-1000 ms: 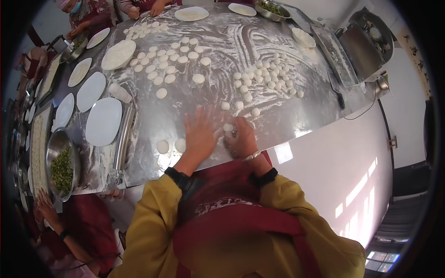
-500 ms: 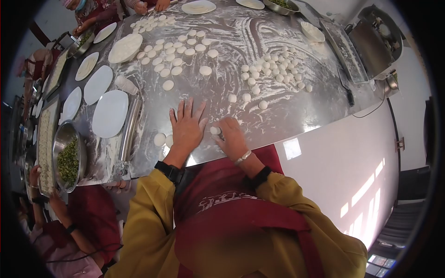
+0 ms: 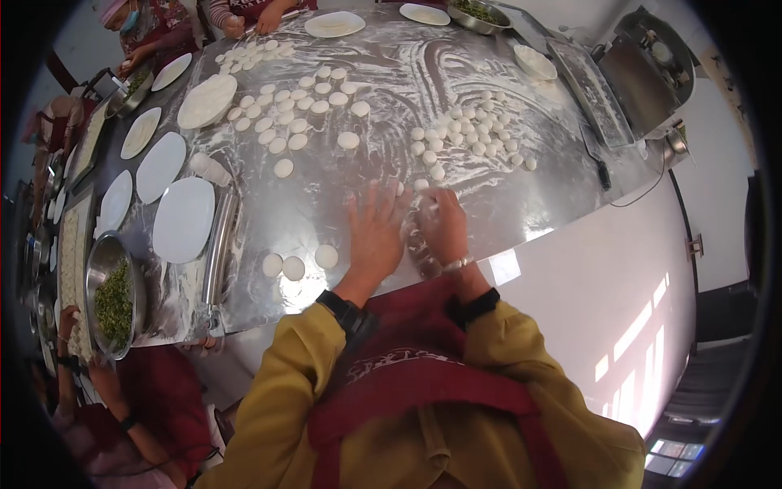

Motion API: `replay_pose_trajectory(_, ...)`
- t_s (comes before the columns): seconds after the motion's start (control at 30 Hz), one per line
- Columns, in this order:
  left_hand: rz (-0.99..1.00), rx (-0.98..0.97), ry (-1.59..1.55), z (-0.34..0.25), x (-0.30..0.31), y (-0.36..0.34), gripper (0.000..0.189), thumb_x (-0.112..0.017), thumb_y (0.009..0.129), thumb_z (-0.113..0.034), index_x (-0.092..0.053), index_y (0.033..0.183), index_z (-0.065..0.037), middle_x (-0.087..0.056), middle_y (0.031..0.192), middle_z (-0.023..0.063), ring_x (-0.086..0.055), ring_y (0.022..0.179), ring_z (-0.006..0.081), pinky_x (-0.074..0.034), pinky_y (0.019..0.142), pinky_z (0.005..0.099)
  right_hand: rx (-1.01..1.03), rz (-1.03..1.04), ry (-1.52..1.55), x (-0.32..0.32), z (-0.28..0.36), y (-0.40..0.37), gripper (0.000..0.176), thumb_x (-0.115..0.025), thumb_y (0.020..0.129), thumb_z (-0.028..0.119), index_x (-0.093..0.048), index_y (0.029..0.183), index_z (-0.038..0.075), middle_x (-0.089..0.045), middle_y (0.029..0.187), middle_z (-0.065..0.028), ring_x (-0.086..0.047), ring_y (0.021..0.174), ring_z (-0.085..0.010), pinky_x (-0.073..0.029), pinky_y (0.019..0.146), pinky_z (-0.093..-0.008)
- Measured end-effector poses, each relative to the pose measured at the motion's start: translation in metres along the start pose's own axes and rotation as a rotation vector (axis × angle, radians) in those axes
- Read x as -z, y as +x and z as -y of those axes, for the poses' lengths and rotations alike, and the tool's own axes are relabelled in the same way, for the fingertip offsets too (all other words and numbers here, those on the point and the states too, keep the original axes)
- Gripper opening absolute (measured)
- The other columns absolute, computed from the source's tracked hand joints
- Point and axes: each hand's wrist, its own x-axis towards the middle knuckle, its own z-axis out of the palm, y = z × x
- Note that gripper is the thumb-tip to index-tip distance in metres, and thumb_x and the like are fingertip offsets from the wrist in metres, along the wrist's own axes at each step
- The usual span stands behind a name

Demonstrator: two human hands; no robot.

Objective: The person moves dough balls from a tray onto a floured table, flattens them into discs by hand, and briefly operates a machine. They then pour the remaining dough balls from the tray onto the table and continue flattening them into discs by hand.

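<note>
My left hand is over the floured metal table with its fingers stretched forward and spread. Beside it, my right hand has curled fingers, slightly blurred; what they hold, if anything, is hidden. A small dough ball sits just past my right fingertips. Left of my left wrist lie three flattened dough rounds, the nearest one close to the wrist. Ahead to the right is a cluster of dough balls. Several flattened dough rounds are spread ahead to the left.
White plates, a metal rolling pin and a steel bowl of chopped green filling are on the left. A co-worker's hands are at a tray of dumplings. Other people work at the far edge. A dark-handled tool lies right.
Both my hands have moved right, and the right hand no longer shows the dough piece at its fingertips. A third flattened round is now visible beside my left wrist. The view has shifted slightly.
</note>
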Motion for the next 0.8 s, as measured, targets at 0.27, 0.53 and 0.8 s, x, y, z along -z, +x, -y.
replay_pose_trajectory(0.27, 0.059, 0.106, 0.104, 0.042, 0.013, -0.025, 0.065, -0.055, 0.095, -0.037, -0.033, 0.153, -0.016, -0.026, 0.160, 0.0100, -0.022, 0.147, 0.0351, -0.013, 0.114, 0.0648, 0.289, 0.203, -0.284, -0.039, -0.010, 0.030, 0.028, -0.061, 0.077, -0.002, -0.059, 0.105, 0.003, -0.061, 0.099, -0.0181, -0.058, 0.100, -0.0403, -0.049, 0.084, -0.0470)
replay_pose_trajectory(0.53, -0.037, 0.210, 0.038, 0.059, 0.035, -0.007, 0.060, -0.052, 0.097, -0.037, -0.034, 0.153, -0.021, -0.027, 0.159, 0.0120, -0.021, 0.146, 0.0387, -0.014, 0.113, 0.0658, 0.085, 0.334, 0.061, -0.033, 0.023, -0.026, 0.037, -0.077, 0.066, 0.006, -0.054, 0.095, 0.004, -0.060, 0.097, -0.0161, -0.059, 0.094, -0.0381, -0.048, 0.079, -0.0457)
replay_pose_trajectory(0.8, 0.019, -0.060, 0.026, 0.005, -0.017, 0.017, 0.063, -0.056, 0.095, -0.037, -0.035, 0.152, -0.020, -0.028, 0.159, 0.0082, -0.020, 0.147, 0.0356, -0.014, 0.113, 0.0661, 0.082, -0.019, -0.110, 0.015, 0.001, 0.024, 0.031, -0.071, 0.073, 0.004, -0.058, 0.102, 0.003, -0.062, 0.098, -0.0180, -0.059, 0.094, -0.0387, -0.050, 0.081, -0.0454)
